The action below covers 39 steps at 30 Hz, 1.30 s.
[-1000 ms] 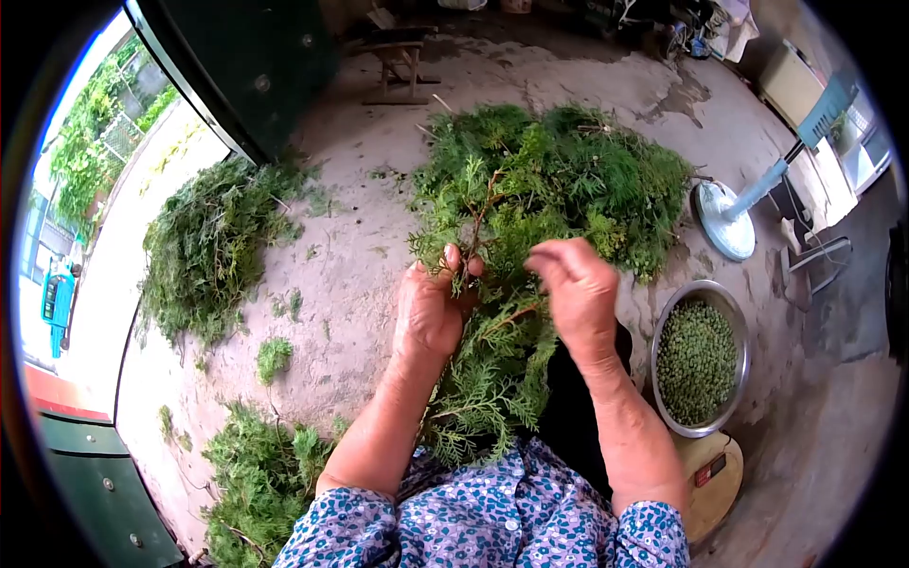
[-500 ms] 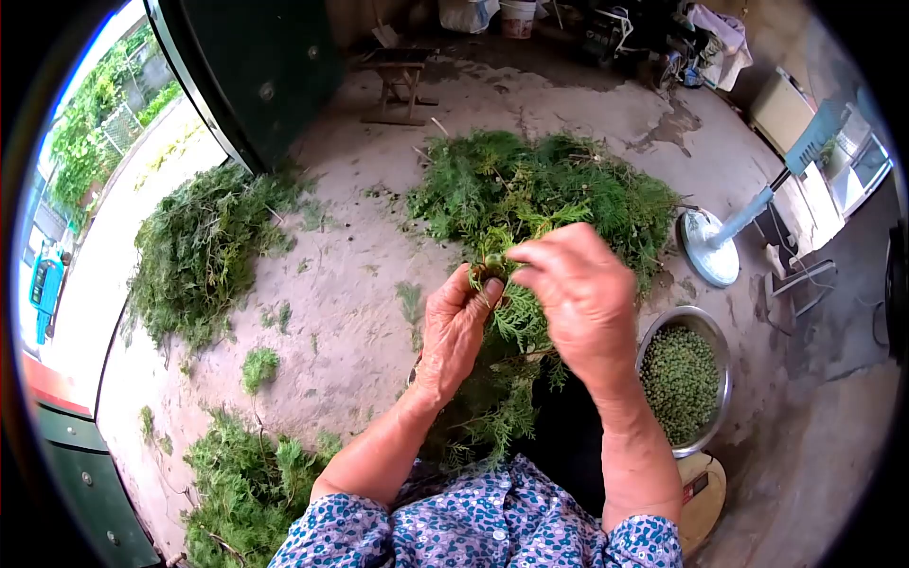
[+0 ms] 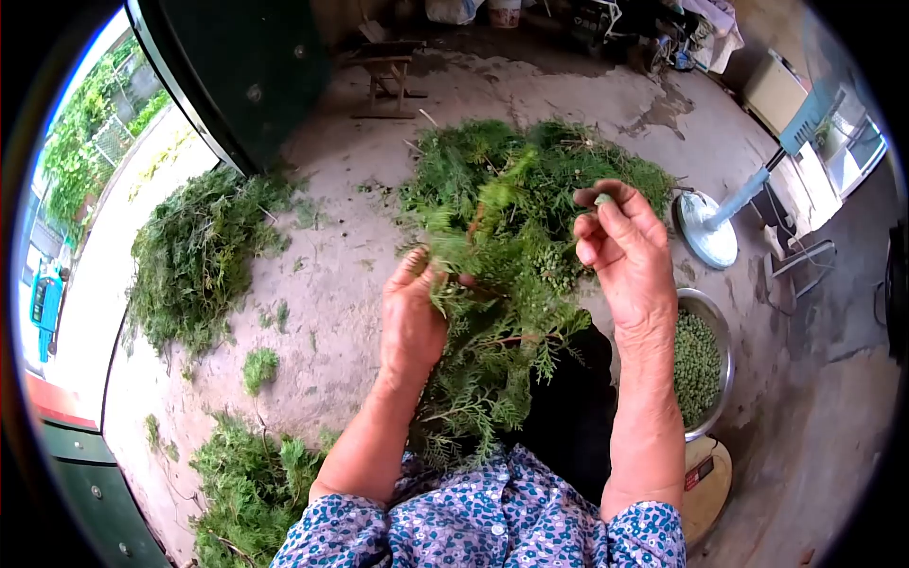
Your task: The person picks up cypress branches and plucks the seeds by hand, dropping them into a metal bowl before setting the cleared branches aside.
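Note:
My left hand (image 3: 414, 317) is closed around a leafy evergreen branch (image 3: 502, 327), which spreads over my lap and blurs near its tip. To the right, my right hand (image 3: 632, 256) is raised with thumb and fingertips pinching a small green cone (image 3: 603, 199). Clusters of similar cones (image 3: 554, 265) show among the branch's leaves, left of that hand. A metal basin (image 3: 728, 364) stands beside my right forearm, with many green cones (image 3: 696, 369) in it. My forearm partly hides the basin's left side.
Cut evergreen branches lie in a pile ahead (image 3: 587, 156), a pile at left (image 3: 204, 256) and a pile at lower left (image 3: 251, 492). A fan's round base (image 3: 708, 241) stands right, a wooden stool (image 3: 386, 76) at the back. A round scale (image 3: 710, 483) sits near my right elbow.
My hands have moved apart: the right one up and right with a cone in its fingertips, the left one left and slightly down, still holding evergreen. More of the branch now shows between them.

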### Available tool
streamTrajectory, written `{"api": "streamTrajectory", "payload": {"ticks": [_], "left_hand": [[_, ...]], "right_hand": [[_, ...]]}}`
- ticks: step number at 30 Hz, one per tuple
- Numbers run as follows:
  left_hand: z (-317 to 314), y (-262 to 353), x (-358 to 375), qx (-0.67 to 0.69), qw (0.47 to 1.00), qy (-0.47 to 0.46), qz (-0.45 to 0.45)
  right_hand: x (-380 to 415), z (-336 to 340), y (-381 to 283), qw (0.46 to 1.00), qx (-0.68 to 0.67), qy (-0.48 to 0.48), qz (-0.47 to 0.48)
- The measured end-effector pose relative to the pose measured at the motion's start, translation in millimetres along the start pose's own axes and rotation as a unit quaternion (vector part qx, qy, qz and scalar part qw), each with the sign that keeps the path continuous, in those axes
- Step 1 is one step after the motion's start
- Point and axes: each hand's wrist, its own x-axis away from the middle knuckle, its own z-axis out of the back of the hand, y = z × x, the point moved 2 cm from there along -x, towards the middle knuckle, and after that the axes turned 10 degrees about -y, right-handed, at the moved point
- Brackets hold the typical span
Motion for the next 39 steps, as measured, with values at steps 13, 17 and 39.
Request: {"api": "streamTrajectory", "payload": {"ticks": [13, 17, 39], "left_hand": [[10.8, 15.9, 5.5, 0.081, 0.993, 0.068, 0.049], [13.4, 11.4, 5.9, 0.079, 0.995, 0.042, 0.054], [18.1, 2.2, 6.5, 0.068, 0.995, -0.002, 0.076]], "right_hand": [[25.3, 8.3, 73.2, 0.941, 0.317, -0.094, -0.064], [25.9, 13.4, 89.8, 0.961, 0.245, -0.11, -0.063], [29.0, 3.8, 83.9, 0.974, 0.207, -0.067, -0.067]]}}
